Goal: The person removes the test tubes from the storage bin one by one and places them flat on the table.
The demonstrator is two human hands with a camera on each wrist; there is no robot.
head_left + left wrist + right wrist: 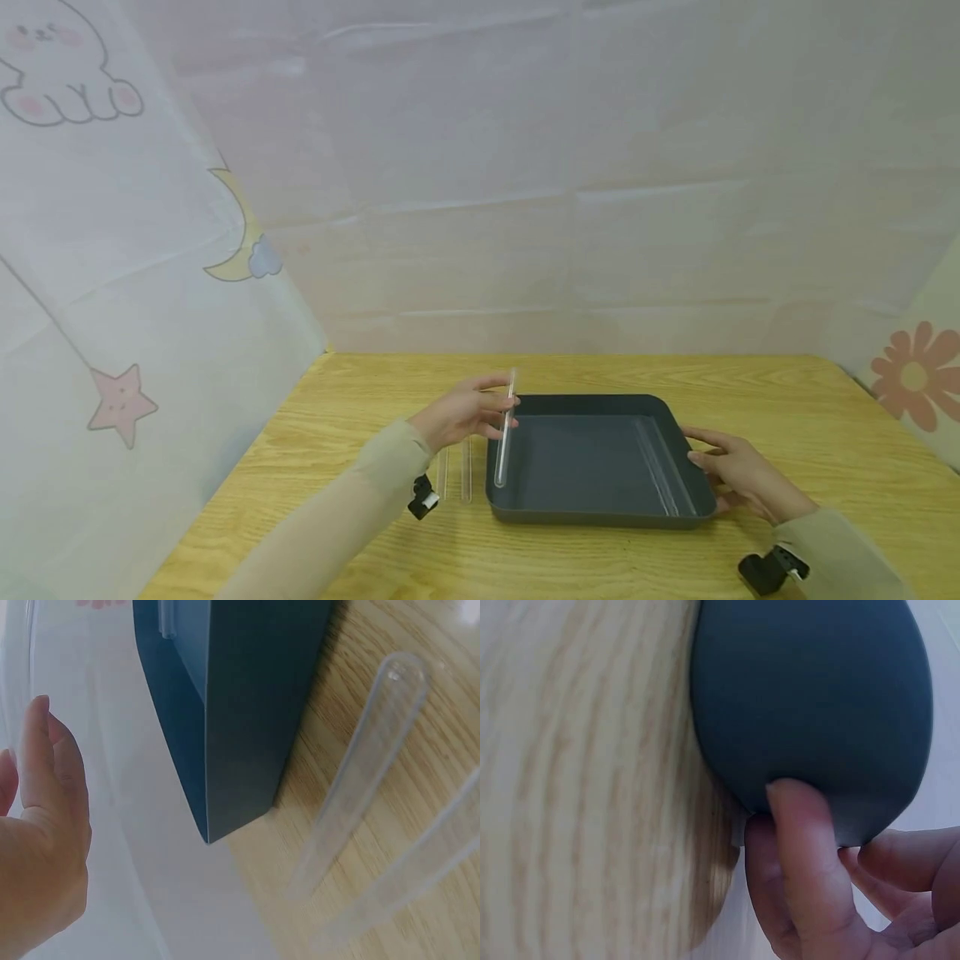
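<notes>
A clear tube is pinched in my left hand, slanting over the left rim of the dark grey tray. In the left wrist view that hand is at the left edge, beside the tray's wall. My right hand grips the tray's right side; the right wrist view shows its fingers against the outer wall. Clear tubes lie lengthwise inside the tray near its right wall.
On the wooden table, left of the tray, lie more clear tubes, partly behind the left wrist; the left wrist view shows two, one nearer the tray. A patterned cloth hangs behind the table.
</notes>
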